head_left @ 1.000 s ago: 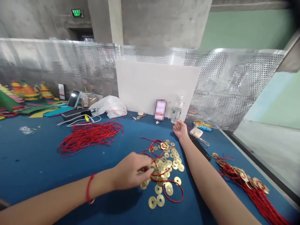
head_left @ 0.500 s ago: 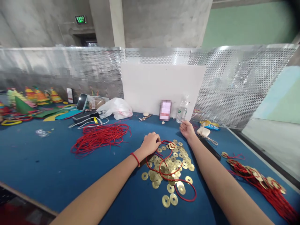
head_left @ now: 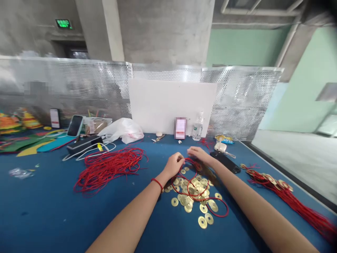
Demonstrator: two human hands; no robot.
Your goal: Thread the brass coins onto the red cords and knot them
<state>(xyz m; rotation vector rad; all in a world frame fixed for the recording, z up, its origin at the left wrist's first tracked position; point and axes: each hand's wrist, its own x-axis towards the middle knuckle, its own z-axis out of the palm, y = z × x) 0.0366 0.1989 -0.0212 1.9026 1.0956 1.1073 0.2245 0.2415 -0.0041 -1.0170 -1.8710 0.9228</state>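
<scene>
Head view. The pile of brass coins (head_left: 196, 195) on the blue table (head_left: 47, 211) is taken as the landmark. At the pile's far edge the left hand (head_left: 174, 163) and the right hand (head_left: 198, 155) are seen almost touching, both curled about a loose red cord (head_left: 196, 175). The left fingers are closed in a pinch on the cord; the right fingers are bent over it, but whether they grip it cannot be told. Half a second earlier the right hand lay well beyond the pile, near the water bottle (head_left: 197, 127); it has since been brought back to meet the left, so that the cord is judged to be taken up by both hands. No single long axis is shown by the cord: it lies in loops across the pile, trailing from the hands toward the viewer and ending in a curve at the pile's near right. A bundle of red cords (head_left: 109, 167) lies left of the pile; strung coins (head_left: 276, 186) lie to its right.
</scene>
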